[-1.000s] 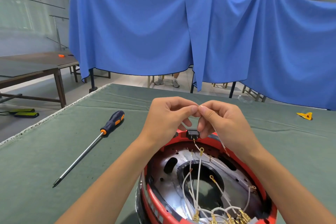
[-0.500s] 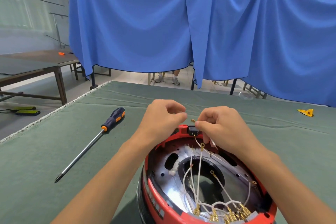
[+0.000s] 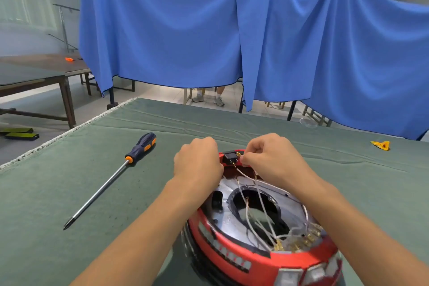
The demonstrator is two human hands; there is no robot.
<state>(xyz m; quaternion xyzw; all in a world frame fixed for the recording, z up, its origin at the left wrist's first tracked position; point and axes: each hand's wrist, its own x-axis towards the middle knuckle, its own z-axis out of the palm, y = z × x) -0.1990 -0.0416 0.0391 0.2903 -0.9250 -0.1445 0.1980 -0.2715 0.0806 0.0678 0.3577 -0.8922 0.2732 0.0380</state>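
A round red appliance base lies upside down on the green table cloth, its silver inner plate and several white wires with brass terminals exposed. A small black switch sits in the far rim. My right hand pinches a white wire's brass terminal right beside the switch. My left hand rests curled against the rim just left of the switch; what its fingers hold is hidden.
A long screwdriver with a dark blue and orange handle lies left of the base. A small yellow piece lies far right. Blue curtains hang behind the table; a person's feet show beneath. A wooden table stands at left.
Both hands have come down from above the base to its far rim. The right hand brought the wire terminal down to the black switch. The left hand let go of the wire.
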